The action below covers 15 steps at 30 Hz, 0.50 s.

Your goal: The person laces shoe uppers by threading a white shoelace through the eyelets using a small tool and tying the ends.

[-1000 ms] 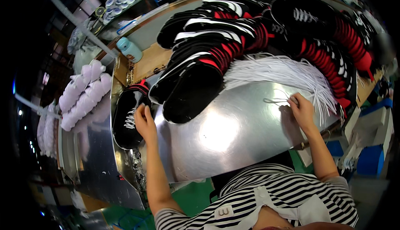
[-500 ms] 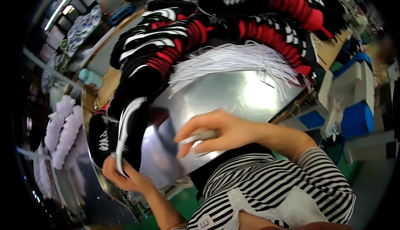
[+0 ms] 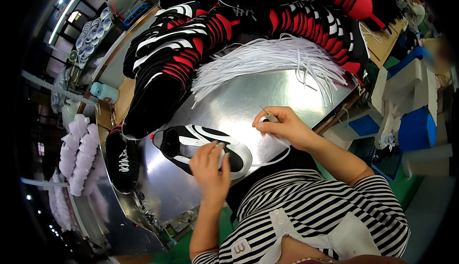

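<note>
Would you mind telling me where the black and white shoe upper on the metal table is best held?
Grip the black and white shoe upper at its near toe end, from the person's side, where the left hand already rests; it lies flat, toe nearest them.

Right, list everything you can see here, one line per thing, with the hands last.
shoe upper: one, black and white, flat on the metal table, near edge.
metal table: one, shiny silver, centre.
white laces: a bundle, fanned out at the table's far side.
stacked shoe uppers: many, black, red and white, in rows beyond the laces.
laced shoe: one, black with white laces, left of the table.
pale shoe lasts: a row, lilac-white, far left.
teal bottle: one, upper left.
left hand: resting on the shoe upper.
right hand: pinching a white lace and a thin tool.
</note>
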Available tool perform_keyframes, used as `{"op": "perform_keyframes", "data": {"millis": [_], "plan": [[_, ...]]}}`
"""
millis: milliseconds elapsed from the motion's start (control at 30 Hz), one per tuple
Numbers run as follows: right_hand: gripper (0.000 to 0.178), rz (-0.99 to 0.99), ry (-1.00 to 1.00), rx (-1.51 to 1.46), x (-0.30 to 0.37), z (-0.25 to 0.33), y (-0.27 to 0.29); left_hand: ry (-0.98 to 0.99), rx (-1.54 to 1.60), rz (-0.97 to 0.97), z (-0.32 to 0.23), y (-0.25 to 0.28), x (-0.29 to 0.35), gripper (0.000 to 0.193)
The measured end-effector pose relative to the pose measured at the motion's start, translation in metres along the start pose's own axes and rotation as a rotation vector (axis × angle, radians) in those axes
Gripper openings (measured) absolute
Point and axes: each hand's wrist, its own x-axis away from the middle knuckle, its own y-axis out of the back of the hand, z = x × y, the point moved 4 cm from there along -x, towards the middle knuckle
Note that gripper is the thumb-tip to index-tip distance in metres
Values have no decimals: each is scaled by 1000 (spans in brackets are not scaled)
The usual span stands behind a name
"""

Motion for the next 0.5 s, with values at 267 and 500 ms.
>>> {"op": "perform_keyframes", "data": {"millis": [267, 500], "plan": [[30, 69, -43, -112, -36, -22, -29, 90, -330, 97, 48, 42, 10, 31], [13, 99, 16, 102, -34, -75, -67, 534, 285, 734, 92, 20, 2, 38]]}}
